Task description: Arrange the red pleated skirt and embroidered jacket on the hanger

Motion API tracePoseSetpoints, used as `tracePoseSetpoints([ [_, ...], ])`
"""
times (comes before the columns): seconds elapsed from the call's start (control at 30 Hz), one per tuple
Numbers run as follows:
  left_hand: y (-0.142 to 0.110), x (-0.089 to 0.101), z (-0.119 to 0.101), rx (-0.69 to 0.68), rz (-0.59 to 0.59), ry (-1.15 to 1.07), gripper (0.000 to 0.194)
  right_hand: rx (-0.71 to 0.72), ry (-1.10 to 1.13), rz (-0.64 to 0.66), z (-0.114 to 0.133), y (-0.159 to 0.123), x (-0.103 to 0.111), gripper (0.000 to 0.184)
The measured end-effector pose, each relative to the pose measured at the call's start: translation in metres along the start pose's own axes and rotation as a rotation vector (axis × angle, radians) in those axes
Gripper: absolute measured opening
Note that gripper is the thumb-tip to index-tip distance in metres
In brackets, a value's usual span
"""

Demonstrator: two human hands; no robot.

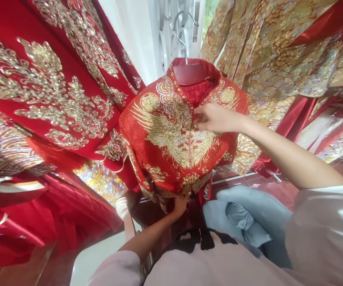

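A red jacket (171, 135) with gold embroidery hangs upright in front of me on a dark red hanger (190, 74) with a metal hook. My right hand (211, 118) is closed at the front opening just below the collar, its fingers curled on the jacket's edge. Lower down, my left hand (179, 206) grips the bottom hem at the front; some of its fingers are hidden under the cloth. Gold phoenix-like embroidery spreads over the chest between the two hands.
Red garments with gold sequin work (70, 99) hang close on the left. Gold patterned garments (266, 59) hang on the right. A white lattice (167, 31) stands behind the hook. Below are a grey-blue folded item (249, 218) and a pale surface (96, 258).
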State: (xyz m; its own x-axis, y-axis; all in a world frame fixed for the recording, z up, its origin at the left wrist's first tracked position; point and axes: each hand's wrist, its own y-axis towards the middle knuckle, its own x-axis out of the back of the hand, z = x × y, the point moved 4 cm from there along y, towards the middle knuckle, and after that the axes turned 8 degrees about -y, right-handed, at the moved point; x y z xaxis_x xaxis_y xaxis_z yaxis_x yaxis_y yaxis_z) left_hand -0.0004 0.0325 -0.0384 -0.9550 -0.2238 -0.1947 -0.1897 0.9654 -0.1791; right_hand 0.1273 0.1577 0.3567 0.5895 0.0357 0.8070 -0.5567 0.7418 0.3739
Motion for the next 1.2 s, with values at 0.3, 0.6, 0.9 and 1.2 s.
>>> tracePoseSetpoints([
  [0.3, -0.010, -0.007, 0.003, 0.053, 0.127, 0.016, 0.045, -0.750, 0.622, -0.222, -0.105, 0.078, 0.022, 0.034],
  [0.6, 0.000, 0.000, 0.009, 0.055, 0.099, -0.004, 0.047, -0.597, 0.776, -0.272, -0.098, 0.057, -0.008, 0.039],
  [0.9, 0.003, 0.002, 0.004, 0.082, 0.095, -0.039, 0.053, 0.013, -0.026, -0.087, 0.002, 0.012, 0.041, 0.015],
  [1.2, 0.003, 0.001, 0.006, 0.099, 0.091, -0.055, 0.055, 0.305, -0.722, -0.313, 0.041, -0.025, 0.018, 0.026],
])
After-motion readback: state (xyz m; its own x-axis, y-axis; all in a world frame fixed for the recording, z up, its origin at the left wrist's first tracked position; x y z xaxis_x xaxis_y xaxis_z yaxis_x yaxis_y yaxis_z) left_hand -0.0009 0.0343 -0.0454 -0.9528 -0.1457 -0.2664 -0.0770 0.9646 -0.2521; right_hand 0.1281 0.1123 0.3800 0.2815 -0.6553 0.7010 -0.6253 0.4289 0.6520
